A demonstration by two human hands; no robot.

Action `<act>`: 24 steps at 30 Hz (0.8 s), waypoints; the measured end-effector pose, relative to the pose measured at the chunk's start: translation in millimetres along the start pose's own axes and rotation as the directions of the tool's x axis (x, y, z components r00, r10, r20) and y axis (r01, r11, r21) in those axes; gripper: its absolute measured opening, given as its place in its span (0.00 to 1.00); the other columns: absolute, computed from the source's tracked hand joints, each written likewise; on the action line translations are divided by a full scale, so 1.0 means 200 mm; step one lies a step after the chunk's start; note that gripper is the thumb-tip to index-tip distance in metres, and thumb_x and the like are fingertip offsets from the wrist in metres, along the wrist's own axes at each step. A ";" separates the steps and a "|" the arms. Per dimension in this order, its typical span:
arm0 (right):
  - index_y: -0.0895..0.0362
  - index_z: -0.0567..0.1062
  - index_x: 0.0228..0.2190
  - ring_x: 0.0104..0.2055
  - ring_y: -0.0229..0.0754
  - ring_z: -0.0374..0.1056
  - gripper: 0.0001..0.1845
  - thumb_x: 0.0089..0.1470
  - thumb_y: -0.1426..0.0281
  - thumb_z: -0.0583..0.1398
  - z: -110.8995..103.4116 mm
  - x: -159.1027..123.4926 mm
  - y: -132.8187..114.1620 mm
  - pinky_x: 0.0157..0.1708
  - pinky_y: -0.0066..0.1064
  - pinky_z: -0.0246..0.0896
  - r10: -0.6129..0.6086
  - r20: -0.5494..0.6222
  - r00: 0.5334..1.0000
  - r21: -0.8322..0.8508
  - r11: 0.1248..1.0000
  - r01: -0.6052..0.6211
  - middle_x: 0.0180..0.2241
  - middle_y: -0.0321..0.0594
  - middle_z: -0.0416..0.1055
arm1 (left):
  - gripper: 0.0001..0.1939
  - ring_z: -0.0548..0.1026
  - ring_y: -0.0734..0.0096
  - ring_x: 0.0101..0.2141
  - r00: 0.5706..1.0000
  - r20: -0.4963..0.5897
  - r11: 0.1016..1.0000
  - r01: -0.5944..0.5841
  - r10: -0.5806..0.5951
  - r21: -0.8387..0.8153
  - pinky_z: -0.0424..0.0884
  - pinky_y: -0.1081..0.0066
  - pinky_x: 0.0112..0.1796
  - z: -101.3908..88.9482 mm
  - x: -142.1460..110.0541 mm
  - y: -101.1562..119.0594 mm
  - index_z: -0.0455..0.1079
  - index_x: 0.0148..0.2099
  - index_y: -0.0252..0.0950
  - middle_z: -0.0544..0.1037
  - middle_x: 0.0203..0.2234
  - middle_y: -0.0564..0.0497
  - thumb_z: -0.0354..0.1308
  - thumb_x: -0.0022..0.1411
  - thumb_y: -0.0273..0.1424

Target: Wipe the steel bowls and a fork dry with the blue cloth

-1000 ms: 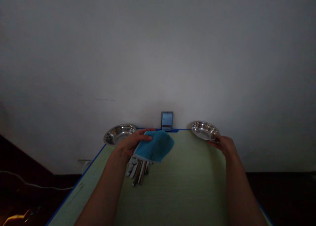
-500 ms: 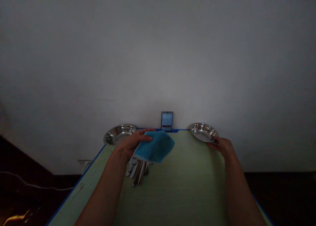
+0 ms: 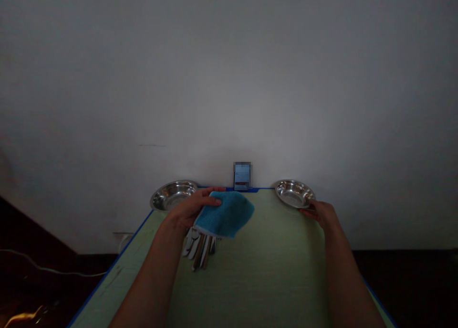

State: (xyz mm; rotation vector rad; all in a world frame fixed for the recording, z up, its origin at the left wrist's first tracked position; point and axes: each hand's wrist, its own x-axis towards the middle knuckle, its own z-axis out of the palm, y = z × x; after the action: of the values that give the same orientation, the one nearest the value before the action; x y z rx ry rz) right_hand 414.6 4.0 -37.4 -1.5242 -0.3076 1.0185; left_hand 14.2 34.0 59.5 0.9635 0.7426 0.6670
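My left hand (image 3: 189,209) grips a folded blue towel (image 3: 226,216) by its left side, holding it over the table. Below the towel, a bunch of cutlery with pale and brown handles (image 3: 199,251) lies on the table, partly hidden by the cloth. My right hand (image 3: 319,212) holds the rim of a shallow steel plate (image 3: 294,194) near the far right corner. A matching steel plate (image 3: 172,195) sits at the far left corner, its right side just behind my left fingers.
The green table top (image 3: 250,285) has a blue edge and ends at a white wall (image 3: 229,79). A small screen device (image 3: 242,176) stands at the far edge, between the plates. Dark floor lies on both sides, with a white cable (image 3: 46,270) on the left.
The right plate has come down and flattened toward the table with my right hand. The towel has shifted slightly right. The left plate and cutlery have not moved.
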 end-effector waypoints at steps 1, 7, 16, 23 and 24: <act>0.57 0.68 0.48 0.45 0.44 0.67 0.18 0.58 0.63 0.57 0.00 0.00 0.00 0.42 0.42 0.67 0.002 0.000 1.000 0.000 1.000 -0.002 0.48 0.44 0.67 | 0.36 0.78 0.61 0.33 1.000 0.002 1.000 0.000 0.000 -0.002 0.72 0.64 0.37 0.00 0.00 0.00 0.65 0.54 0.35 0.78 0.41 0.44 0.69 0.41 0.22; 0.57 0.68 0.48 0.45 0.44 0.67 0.18 0.58 0.63 0.57 0.01 0.00 0.01 0.42 0.42 0.67 0.015 -0.001 1.000 0.002 1.000 -0.015 0.49 0.44 0.67 | 0.33 0.78 0.62 0.33 1.000 0.012 1.000 -0.009 0.009 0.017 0.72 0.65 0.38 0.00 0.00 0.00 0.67 0.52 0.35 0.79 0.38 0.46 0.68 0.41 0.23; 0.58 0.67 0.49 0.45 0.44 0.67 0.19 0.58 0.63 0.57 0.01 0.00 0.01 0.42 0.43 0.66 0.031 0.011 0.999 0.002 1.000 -0.031 0.48 0.44 0.66 | 0.36 0.78 0.61 0.34 1.000 0.023 1.000 0.002 -0.002 0.026 0.72 0.64 0.37 0.00 0.00 0.00 0.65 0.54 0.36 0.78 0.39 0.46 0.69 0.41 0.24; 0.58 0.67 0.49 0.45 0.44 0.67 0.19 0.58 0.63 0.57 0.01 -0.01 0.01 0.42 0.43 0.66 0.042 0.005 0.999 -0.001 0.999 -0.042 0.48 0.44 0.66 | 0.36 0.77 0.64 0.31 1.000 0.023 1.000 0.006 -0.007 0.028 0.72 0.65 0.36 -0.01 0.00 0.00 0.65 0.54 0.35 0.78 0.38 0.46 0.69 0.40 0.24; 0.58 0.67 0.49 0.45 0.44 0.67 0.19 0.58 0.63 0.57 0.01 -0.01 0.01 0.42 0.43 0.66 0.043 0.000 0.999 0.000 0.999 -0.043 0.48 0.44 0.66 | 0.35 0.77 0.64 0.32 1.000 0.025 1.000 0.006 -0.007 0.029 0.72 0.65 0.36 -0.01 0.00 0.00 0.65 0.54 0.35 0.78 0.39 0.46 0.69 0.41 0.24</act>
State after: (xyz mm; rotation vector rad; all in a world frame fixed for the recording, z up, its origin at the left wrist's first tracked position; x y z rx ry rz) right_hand 411.7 3.5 -38.1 -1.5368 -0.2760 1.0529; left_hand 13.5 35.8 59.5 0.9939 0.7344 0.6386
